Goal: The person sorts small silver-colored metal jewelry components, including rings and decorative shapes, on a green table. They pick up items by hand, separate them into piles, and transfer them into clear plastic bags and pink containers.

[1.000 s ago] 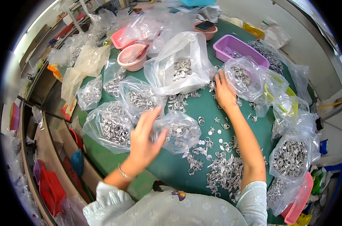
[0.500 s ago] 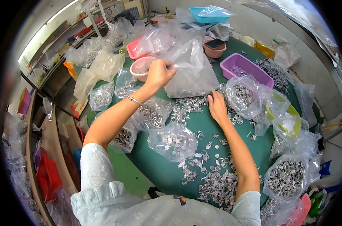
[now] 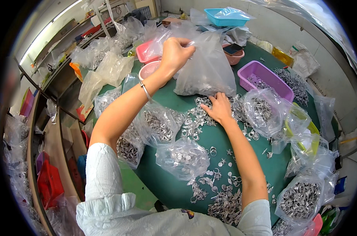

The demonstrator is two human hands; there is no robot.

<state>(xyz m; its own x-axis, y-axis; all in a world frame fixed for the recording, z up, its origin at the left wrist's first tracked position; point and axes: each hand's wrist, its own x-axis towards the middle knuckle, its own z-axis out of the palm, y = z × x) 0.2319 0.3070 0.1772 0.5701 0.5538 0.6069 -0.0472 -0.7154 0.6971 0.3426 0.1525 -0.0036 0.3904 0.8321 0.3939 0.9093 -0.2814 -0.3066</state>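
My left hand (image 3: 177,54) is closed on the gathered top of a frosted plastic bag (image 3: 210,65), which hangs nearly upright with small pieces in its bottom. Just below the bag, my right hand (image 3: 221,109) has its fingers spread, the tips at the bag's lower edge and over a loose heap of silver-coloured metal jewellery pieces (image 3: 196,120). These look like rings and small ornaments. Close to the right forearm lies an open clear bag (image 3: 261,106) of similar pieces. A clear bag of round flat pieces (image 3: 182,157) rests nearer me.
On the green table (image 3: 166,188) stand a purple basket (image 3: 282,84), a pink bowl (image 3: 149,70) and a pink basket (image 3: 144,51). A phone (image 3: 232,48) tops another bowl. Filled bags (image 3: 300,196) line the right edge, and a blue basket (image 3: 225,17) is at the back.
My left hand has risen, pulling the bag more upright with its top higher. My right hand has shifted left across the heap, its thumb now spread away from the fingers.
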